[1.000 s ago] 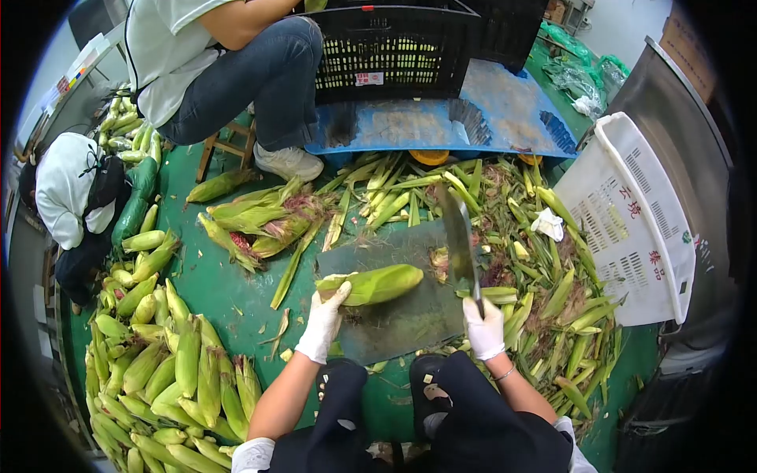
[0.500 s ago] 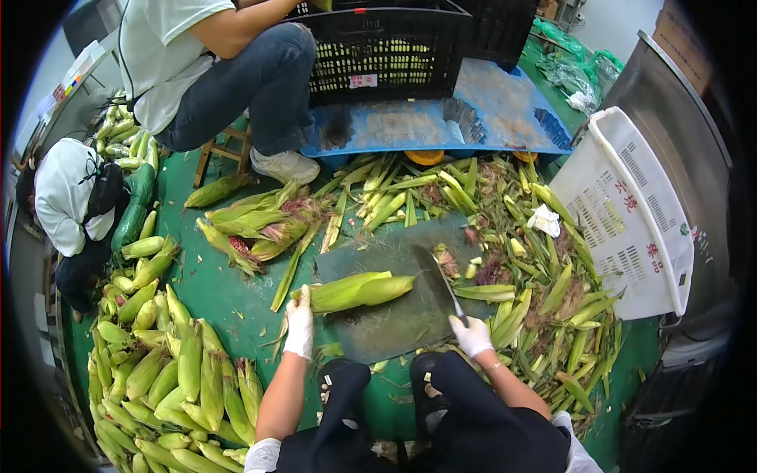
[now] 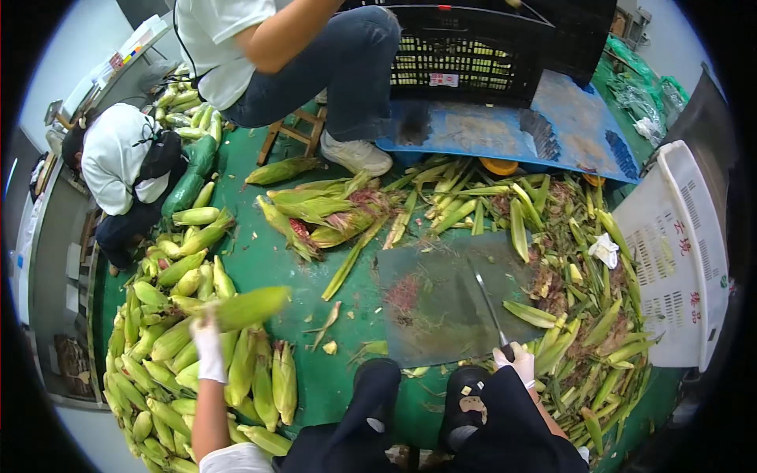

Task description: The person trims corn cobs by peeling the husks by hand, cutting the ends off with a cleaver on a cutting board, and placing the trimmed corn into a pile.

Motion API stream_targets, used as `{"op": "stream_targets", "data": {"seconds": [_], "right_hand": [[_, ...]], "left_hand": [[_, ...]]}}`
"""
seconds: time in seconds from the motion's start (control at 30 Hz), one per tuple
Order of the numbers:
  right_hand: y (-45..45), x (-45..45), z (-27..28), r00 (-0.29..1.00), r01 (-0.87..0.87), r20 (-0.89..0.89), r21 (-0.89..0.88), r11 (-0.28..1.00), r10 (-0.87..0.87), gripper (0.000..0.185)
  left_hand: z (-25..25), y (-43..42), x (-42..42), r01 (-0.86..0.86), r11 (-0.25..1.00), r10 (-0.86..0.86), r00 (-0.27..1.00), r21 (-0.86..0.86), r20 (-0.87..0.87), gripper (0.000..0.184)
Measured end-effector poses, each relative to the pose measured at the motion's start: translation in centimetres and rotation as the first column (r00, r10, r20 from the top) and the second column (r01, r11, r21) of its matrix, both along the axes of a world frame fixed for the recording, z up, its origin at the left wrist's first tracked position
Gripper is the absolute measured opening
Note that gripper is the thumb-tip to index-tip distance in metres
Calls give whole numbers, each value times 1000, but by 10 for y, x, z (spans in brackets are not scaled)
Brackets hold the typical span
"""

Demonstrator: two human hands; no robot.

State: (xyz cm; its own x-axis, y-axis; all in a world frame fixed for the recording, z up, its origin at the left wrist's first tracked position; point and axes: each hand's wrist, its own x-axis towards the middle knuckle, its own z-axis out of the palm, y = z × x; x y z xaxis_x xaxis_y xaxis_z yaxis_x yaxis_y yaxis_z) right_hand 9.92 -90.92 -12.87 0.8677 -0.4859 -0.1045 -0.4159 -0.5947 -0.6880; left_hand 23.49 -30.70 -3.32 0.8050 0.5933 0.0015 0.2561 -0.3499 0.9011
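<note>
My gloved left hand [image 3: 207, 347] is closed around a green-husked ear of corn [image 3: 254, 308], which is slightly blurred. Hand and ear are above the near end of a large pile of corn [image 3: 158, 370] on the left. In my gloved right hand [image 3: 517, 364] is the handle of a long-bladed knife [image 3: 490, 303]. Its blade points away from me, over the dark cutting mat [image 3: 426, 339] on the floor. Reddish corn silk [image 3: 403, 296] and husk scraps lie on the mat.
Husk waste [image 3: 587, 331] is heaped right of the mat, beside a white crate [image 3: 670, 260]. Unhusked corn [image 3: 315, 209] lies beyond it. A seated person [image 3: 315, 87] is near a black crate [image 3: 473, 47] on a blue pallet [image 3: 481, 130]. Another person [image 3: 122, 165] bends at left.
My left hand has carried the ear of corn from above the mat leftward to the pile. My right hand still grips the knife. The view has turned left.
</note>
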Motion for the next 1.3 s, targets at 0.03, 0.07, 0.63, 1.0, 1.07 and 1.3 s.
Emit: {"op": "stream_targets", "data": {"seconds": [0.03,0.07,0.63,1.0,1.07,1.3], "right_hand": [[4,5,-1,997,-32,-67,67,997,37,29],[9,10,0,987,-67,-134,134,989,86,28],[29,13,54,952,118,-295,130,984,-75,23],[19,1,45,952,164,-284,150,975,-117,21],[18,-8,44,955,178,-266,169,969,-129,21],[28,-5,56,980,142,-171,256,956,-99,21]], "left_hand": [[16,46,-5,-161,985,163,986,62,-25,47],[24,85,-19,-279,959,282,952,-39,123,49],[-88,-191,176,251,691,-458,878,678,141,31],[-76,-195,260,394,18,-454,822,919,-343,19],[-15,-210,229,336,140,-655,737,931,-168,12],[27,-291,185,590,713,-701,604,378,378,13]]}}
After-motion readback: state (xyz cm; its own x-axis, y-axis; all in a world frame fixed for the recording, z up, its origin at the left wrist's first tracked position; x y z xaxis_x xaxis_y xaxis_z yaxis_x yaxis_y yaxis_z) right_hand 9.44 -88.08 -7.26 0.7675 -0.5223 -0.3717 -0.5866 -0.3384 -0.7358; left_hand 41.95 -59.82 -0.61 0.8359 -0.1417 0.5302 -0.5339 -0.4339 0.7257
